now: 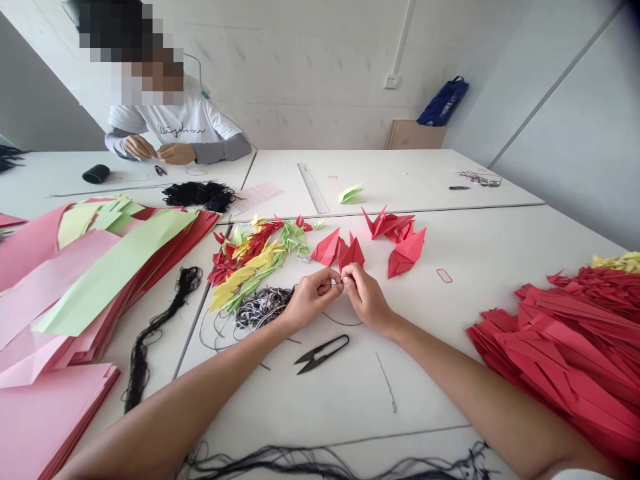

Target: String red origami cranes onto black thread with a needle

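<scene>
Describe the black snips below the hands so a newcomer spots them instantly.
Over the white table, the wearer's left hand and right hand nearly meet. Just below them in view lie the black snips, looped end right, two points left. Their solid forked shape sets them apart from the tangled cord at left.

I am seeing a free lane running between the right hand (370,300) and the red paper pile (565,353). Red folded shapes (406,256) are standing ahead of both hands. A thread bundle (261,308) is crowding the left hand (316,293), and black snips (316,363) are lying between the 2 forearms (227,373).
</scene>
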Available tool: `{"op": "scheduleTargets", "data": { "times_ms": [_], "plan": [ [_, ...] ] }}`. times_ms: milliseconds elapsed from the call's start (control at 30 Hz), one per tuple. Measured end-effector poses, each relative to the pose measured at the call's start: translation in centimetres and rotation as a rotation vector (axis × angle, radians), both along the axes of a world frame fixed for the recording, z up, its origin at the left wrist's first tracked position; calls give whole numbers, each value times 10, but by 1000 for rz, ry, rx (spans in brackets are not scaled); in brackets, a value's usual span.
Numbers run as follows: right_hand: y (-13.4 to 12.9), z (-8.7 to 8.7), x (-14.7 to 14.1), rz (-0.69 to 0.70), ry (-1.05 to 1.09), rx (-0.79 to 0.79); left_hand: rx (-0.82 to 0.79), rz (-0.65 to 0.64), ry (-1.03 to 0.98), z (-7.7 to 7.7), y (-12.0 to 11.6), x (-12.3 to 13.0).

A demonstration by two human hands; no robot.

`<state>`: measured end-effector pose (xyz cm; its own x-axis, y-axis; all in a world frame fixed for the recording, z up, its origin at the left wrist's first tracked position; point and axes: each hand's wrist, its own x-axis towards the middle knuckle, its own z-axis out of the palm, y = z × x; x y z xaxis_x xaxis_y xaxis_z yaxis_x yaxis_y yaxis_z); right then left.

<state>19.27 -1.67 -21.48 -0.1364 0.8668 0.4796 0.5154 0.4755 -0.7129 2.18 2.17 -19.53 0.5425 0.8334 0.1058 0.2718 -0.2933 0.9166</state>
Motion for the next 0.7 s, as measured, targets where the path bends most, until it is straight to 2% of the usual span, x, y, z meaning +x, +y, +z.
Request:
{"op": "scheduleTargets", "data": {
  "times_ms": [133, 267, 333, 500, 600, 700],
  "plan": [
    [1, 1, 0, 58, -7, 109, -158, -102, -120, 2, 5, -2],
    [0, 2, 0, 85, 43, 157, -235, -106, -206, 2, 8, -2],
    [0, 3, 0, 76, 133, 112, -254, -91, -247, 2, 7, -2],
    [-1, 9, 4, 28, 396, -119, -239, -52, -257, 1, 6, -1],
    [-2, 9, 6, 79, 432, -192, -213, -45, -233, 0, 7, -1],
    [-3, 7, 5, 111, 409, -196, -203, -50, -227, -2, 8, -2]
  ]
}}
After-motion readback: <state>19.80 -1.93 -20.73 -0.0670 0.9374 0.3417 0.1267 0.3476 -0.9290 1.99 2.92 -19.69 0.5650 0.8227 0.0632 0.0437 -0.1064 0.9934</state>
